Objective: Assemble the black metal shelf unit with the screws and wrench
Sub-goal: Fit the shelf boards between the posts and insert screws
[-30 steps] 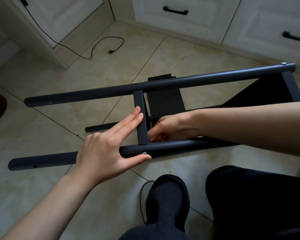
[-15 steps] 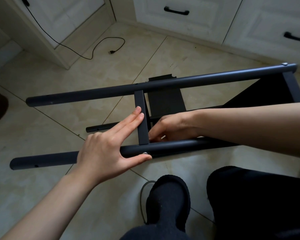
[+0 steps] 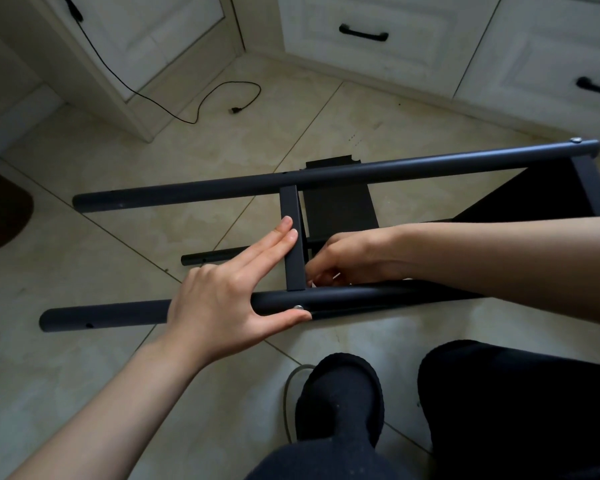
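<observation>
Bracing crossbar [image 3: 293, 244] on shelf frame [image 3: 326, 174] lying sideways on tiled floor [image 3: 84, 254].
Left hand [image 3: 229, 299] flat-fingered against crossbar, thumb under near tube [image 3: 343, 297] by screw [image 3: 297, 307]; right hand [image 3: 347, 258] curled behind joint, contents hidden. Risks: screw cross-threading, crossbar slipping if pressure eases.

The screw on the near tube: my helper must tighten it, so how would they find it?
Find the near black tube of the shelf frame. Just below the flat crossbar, by the left hand's thumb, sits a small silver screw head, the tube's only shiny spot.
</observation>
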Available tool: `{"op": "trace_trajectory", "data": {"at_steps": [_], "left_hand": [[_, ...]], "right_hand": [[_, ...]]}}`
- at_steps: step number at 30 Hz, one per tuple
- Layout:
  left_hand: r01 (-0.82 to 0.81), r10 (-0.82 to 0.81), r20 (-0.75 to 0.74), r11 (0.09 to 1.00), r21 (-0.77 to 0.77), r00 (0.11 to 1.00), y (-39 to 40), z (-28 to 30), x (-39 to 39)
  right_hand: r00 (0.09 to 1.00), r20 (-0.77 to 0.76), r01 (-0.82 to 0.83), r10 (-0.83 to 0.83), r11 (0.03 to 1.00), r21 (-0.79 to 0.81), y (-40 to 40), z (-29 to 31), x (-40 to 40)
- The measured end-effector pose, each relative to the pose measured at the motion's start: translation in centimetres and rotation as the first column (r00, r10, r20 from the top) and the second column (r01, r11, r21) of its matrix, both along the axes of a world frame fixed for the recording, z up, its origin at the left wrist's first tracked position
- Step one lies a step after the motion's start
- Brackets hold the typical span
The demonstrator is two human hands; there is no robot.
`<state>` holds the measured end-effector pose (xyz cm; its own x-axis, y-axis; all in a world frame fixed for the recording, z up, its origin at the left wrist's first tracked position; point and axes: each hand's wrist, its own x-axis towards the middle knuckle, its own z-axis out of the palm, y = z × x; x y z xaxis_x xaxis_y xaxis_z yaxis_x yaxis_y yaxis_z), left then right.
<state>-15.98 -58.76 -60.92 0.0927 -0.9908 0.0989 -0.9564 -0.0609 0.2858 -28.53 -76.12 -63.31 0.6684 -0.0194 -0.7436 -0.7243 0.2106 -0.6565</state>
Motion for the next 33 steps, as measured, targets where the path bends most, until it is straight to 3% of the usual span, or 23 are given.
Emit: {"op": "trace_trajectory", "data": {"at_steps": [6, 13, 17, 20, 24, 28, 31, 33], "left_hand": [[-0.006, 0.006, 0.003, 1.0, 0.003, 1.0, 0.1, 0.0, 0.0], [-0.039, 0.033, 0.073, 0.996, 0.077, 0.997, 0.3, 0.6, -0.3], [-0.092, 0.08, 0.135, 0.992, 0.087, 0.988, 0.6, 1.1, -1.2], [-0.135, 0.127, 0.104, 0.988, 0.075, 0.986, 1.0, 1.1, -2.1], [-0.202, 0.203, 0.01, 0.976, -0.082, 0.979, 2.3, 1.6, -3.3], [-0.367, 0.325, -0.177, 0.876, -0.314, 0.929, 3.8, 1.6, -4.2], [-0.577, 0.442, -0.433, 0.777, -0.253, 0.786, 4.5, 1.4, -5.4], [-0.709, 0.512, -0.612, 0.696, -0.114, 0.602, 4.6, 1.0, -6.1]], "right_hand": [[0.999, -0.001, -0.033, 0.033, 0.996, -0.08, -0.2, 1.1, -0.5], [0.999, 0.051, -0.004, 0.006, 1.0, -0.029, -2.0, 3.3, -2.4], [0.998, 0.066, 0.027, -0.019, 0.993, -0.116, -2.6, 4.5, -3.5], [0.997, 0.081, 0.04, -0.018, 0.961, -0.273, -2.8, 5.6, -4.1], [0.988, 0.157, 0.091, -0.012, 0.854, -0.513, -3.2, 7.6, -3.9], [0.975, 0.222, 0.142, 0.027, 0.69, -0.709, -3.6, 9.3, -3.1], [0.972, 0.22, 0.148, 0.087, 0.503, -0.852, -4.0, 9.6, -2.7], [0.971, 0.2, 0.137, 0.129, 0.384, -0.913, -4.2, 9.5, -2.4]]}}
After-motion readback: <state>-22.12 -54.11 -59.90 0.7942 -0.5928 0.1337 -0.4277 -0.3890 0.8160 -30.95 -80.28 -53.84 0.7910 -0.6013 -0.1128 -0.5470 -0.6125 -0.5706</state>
